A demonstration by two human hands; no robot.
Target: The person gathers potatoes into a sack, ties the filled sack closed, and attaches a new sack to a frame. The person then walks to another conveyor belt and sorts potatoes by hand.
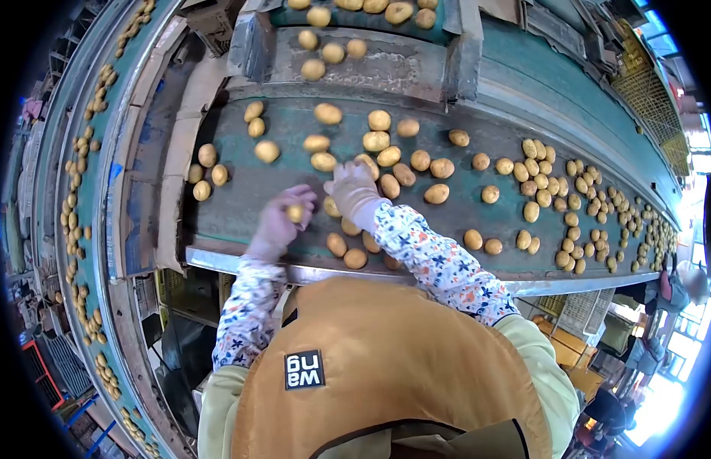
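Observation:
Many potatoes [436, 193] lie scattered on a green, dirt-stained conveyor belt [286, 218]. My left hand [280, 219], in a pale glove and slightly blurred, is over the near left part of the belt with a potato [295, 213] between its fingers. To its right, my right hand [353, 190], also gloved, reaches down among a cluster of potatoes, its fingers bent against one [367, 164]. Whether it grips that potato cannot be made out. Both forearms wear white floral sleeves.
Another belt [86, 229] carrying potatoes curves along the left. Above, potatoes lie on a chute [393, 65]. A metal edge [218, 260] borders the near side of the belt. Yellow crates [646, 92] stand at the upper right; coats hang at the far right.

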